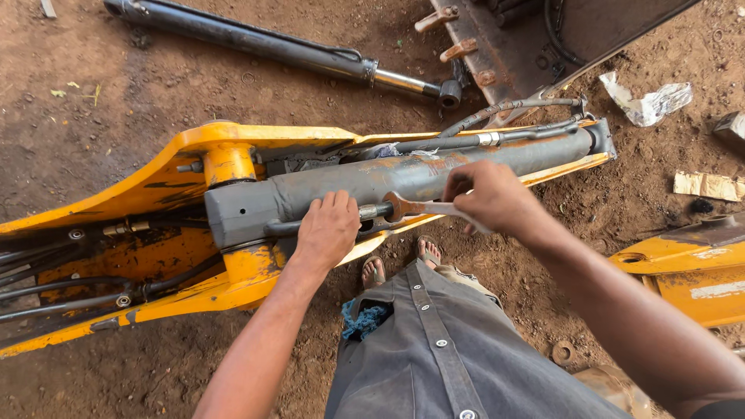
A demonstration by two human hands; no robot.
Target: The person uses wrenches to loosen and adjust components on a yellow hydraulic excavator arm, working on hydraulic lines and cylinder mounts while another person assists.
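Spanner [411, 207] sat clamped in the right hand [490, 195], its open jaw on the pipe fitting [375, 211] just beside the left hand [329, 228], which lay palm-down, fingers curled over that pipe under the grey hydraulic cylinder [403, 180] on the yellow boom [155, 186].

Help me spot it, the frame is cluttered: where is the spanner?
In the head view, just right of centre: the spanner is in the right hand, its jaw beside the left hand, against the grey hydraulic cylinder.
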